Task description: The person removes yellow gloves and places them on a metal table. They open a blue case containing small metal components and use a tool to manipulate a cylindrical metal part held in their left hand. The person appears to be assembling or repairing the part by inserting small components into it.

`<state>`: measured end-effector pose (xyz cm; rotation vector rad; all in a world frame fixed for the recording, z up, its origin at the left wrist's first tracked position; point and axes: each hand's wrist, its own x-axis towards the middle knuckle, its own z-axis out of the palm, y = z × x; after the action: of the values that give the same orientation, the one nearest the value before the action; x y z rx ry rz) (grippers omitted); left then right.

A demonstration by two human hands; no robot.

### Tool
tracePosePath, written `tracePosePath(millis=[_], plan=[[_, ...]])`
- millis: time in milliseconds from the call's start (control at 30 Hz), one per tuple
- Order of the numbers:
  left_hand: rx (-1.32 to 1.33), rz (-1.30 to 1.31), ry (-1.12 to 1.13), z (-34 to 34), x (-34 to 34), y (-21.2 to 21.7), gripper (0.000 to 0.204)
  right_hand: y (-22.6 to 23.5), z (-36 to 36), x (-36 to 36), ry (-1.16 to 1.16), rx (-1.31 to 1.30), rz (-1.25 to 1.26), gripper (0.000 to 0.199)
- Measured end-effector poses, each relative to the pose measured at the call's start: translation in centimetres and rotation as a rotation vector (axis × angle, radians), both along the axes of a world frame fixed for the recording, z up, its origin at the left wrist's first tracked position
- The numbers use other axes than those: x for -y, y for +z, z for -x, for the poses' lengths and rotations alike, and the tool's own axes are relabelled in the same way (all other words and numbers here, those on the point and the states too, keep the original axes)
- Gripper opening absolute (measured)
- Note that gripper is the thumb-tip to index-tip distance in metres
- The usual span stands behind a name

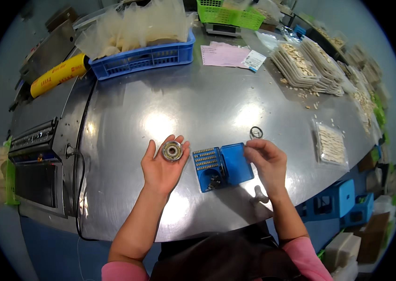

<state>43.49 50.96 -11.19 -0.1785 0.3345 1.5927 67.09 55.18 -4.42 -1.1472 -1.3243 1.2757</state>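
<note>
My left hand [164, 169] is palm up, with a round metal part [172, 151] resting across its fingers. The part has ring-shaped steps and a dark hole in its middle, like a bearing. To the right of that hand a small blue box [239, 164] lies with its lid swung out to the right. Rows of short metal pieces [206, 159] fill its upper left section, and loose dark bits [214, 181] lie in the section below. The thumb and fingertips of my right hand [269, 161] are pinched together at the lid's right edge.
Black rings [256, 133] lie beyond my right hand; a grey metal piece [259, 194] sits nearer me. At the back are a blue crate [146, 58] of plastic bags, pink papers [225, 55] and stacked trays [294, 65]. A sealed pack [331, 144] lies right.
</note>
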Motion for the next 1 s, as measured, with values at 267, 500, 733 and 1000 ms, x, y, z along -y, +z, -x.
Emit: tracePosePath(millis=[267,500,733,1000], plan=[[-0.005,0.011,-0.005,-0.1,-0.2,0.0,0.052,-2.2,-0.6,-2.2,0.175,0.539,-0.243,0.013],[-0.020,0.001,-0.014,0.0,-0.1,0.2,0.050,-4.3,0.4,-3.8,0.221,0.756,-0.643,0.012],[0.014,-0.009,-0.010,0.1,-0.2,-0.3,0.053,-5.8,0.8,-4.5,0.225,0.842,-0.930,0.013],[0.000,-0.004,-0.009,0.2,-0.2,-0.3,0.053,-6.1,0.9,-4.5,0.241,0.848,-0.941,0.015]])
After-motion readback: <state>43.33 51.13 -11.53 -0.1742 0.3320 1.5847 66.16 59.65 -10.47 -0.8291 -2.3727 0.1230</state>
